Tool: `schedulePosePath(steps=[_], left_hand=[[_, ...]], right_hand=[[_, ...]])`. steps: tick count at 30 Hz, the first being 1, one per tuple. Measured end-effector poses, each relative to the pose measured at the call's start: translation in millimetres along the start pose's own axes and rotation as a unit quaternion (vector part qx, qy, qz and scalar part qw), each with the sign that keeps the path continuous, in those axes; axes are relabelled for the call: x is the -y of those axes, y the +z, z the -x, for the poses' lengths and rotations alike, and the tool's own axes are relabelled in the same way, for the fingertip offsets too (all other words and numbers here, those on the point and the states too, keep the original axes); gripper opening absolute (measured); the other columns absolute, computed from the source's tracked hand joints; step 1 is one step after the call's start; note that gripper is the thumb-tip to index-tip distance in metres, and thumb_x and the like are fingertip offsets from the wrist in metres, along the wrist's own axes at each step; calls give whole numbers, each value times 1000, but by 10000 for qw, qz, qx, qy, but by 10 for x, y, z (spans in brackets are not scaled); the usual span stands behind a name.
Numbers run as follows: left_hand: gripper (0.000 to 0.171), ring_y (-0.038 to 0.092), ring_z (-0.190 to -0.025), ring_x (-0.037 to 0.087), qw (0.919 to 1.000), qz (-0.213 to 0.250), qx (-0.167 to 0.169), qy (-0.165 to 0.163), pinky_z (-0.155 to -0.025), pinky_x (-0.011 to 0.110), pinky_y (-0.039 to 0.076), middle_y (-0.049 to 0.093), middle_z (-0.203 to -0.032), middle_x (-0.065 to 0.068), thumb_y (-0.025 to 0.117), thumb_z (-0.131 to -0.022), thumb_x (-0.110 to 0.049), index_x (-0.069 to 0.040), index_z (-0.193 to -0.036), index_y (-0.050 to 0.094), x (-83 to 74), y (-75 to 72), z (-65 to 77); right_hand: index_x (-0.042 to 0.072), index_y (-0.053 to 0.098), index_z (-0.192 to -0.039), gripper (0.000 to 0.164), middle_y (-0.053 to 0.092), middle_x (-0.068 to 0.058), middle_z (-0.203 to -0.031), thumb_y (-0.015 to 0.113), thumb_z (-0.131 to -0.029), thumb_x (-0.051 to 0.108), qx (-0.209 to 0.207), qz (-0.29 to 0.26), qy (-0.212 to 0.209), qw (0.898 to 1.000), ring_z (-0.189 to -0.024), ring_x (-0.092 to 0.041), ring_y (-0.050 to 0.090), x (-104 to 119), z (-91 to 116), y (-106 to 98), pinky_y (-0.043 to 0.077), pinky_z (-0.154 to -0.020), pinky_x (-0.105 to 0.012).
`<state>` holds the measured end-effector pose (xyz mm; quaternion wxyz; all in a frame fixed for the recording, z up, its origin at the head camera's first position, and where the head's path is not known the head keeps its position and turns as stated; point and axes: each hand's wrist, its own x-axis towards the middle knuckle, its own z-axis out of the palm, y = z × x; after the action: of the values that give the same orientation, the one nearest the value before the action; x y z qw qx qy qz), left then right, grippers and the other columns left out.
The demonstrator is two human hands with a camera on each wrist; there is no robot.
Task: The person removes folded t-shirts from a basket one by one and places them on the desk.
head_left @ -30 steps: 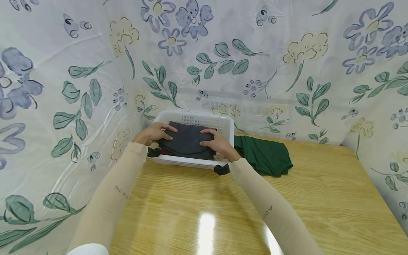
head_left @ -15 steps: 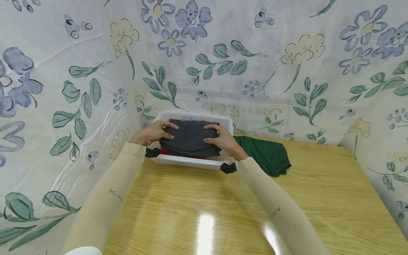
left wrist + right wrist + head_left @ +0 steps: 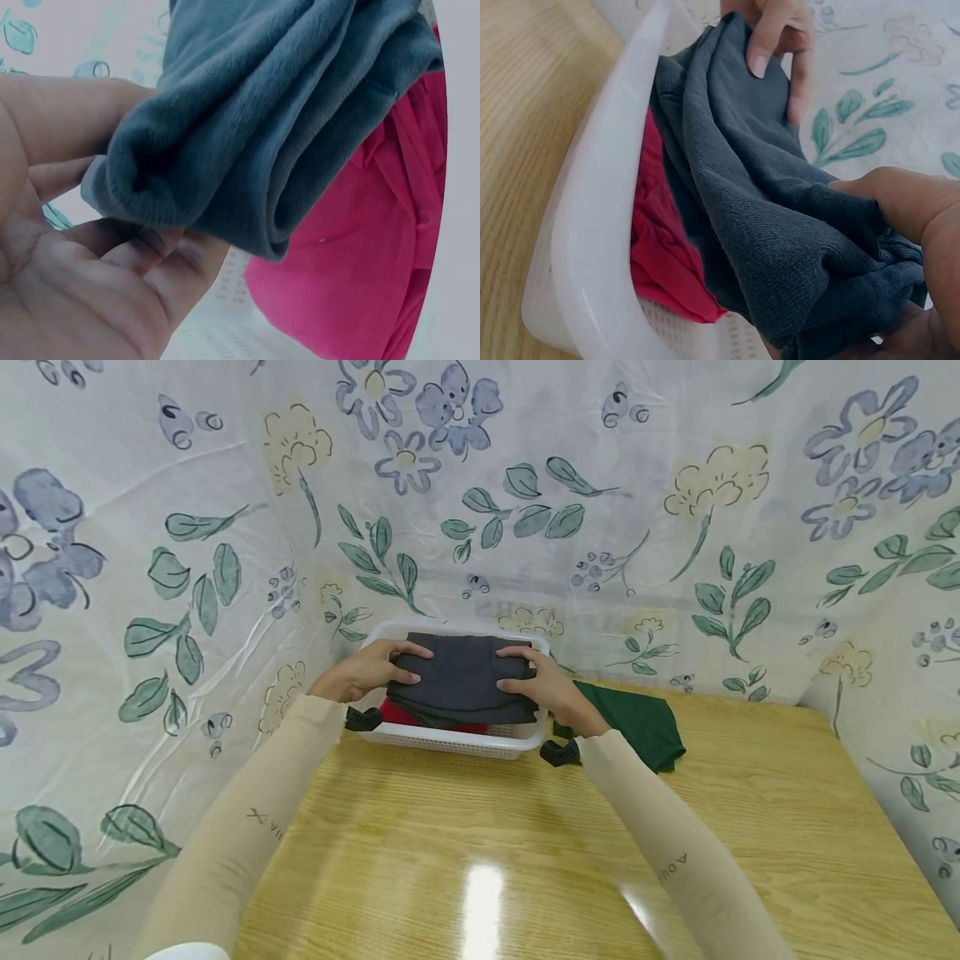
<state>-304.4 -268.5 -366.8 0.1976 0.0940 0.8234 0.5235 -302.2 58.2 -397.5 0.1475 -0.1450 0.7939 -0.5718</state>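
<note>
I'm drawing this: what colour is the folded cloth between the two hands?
Dark bluish grey; the folded cloth shows best in the right wrist view.

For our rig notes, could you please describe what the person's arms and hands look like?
The left hand and right hand wear no gloves. The left sleeve and right sleeve are long, beige and close-fitting, each with small dark lettering. A black part juts out near each cuff. Something white shows at the upper left arm, perhaps a shirt sleeve.
</note>
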Motion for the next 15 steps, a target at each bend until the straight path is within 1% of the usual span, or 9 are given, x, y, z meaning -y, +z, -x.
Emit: schedulePosePath(steps=[5, 6, 9, 12, 15], left_hand=[[51, 48, -132, 35, 9998, 177, 133, 24, -86, 29, 54, 36, -153, 20, 64, -99, 4, -7, -147, 53, -44, 39, 8], [50, 47, -133, 35, 9997, 169, 151, 50, -87, 29, 54, 35, -154, 20, 64, -99, 3, -7, -147, 53, -51, 46, 11], [51, 42, -138, 35, 9997, 98, 193, 151, -93, 31, 52, 31, -158, 19, 65, -99, 2, -6, -147, 53, -77, 76, 23], [51, 41, -140, 36, 9996, 26, 167, 242, -98, 35, 51, 30, -160, 19, 66, -98, 2, -5, -148, 53, -112, 117, 20], [52, 44, -139, 37, 9994, 72, 144, 292, -99, 37, 52, 32, -159, 20, 66, -98, 3, -4, -148, 52, -158, 168, 4]], right_hand=[[32, 61, -140, 49, 43, -7, -152, 78, -95, 23, 38, 38, 55, 10000, -124, -29, 57, 30, 54, -96, 51, -99, -48], [32, 61, -140, 49, 43, -7, -152, 78, -95, 23, 54, 39, 54, 10000, -124, -29, 57, 32, 62, -114, 52, -99, -47], [31, 60, -141, 50, 48, -10, -147, 77, -95, 21, 114, -61, 44, 9999, -119, -30, 61, 38, 95, -161, 54, -95, -46], [30, 60, -142, 51, 53, -13, -139, 76, -96, 19, 132, -180, 29, 9997, -115, -31, 63, 49, 140, -212, 56, -92, -45], [29, 59, -143, 51, 53, -15, -140, 76, -96, 17, 127, -252, 15, 9996, -116, -32, 63, 58, 189, -266, 55, -93, -46]])
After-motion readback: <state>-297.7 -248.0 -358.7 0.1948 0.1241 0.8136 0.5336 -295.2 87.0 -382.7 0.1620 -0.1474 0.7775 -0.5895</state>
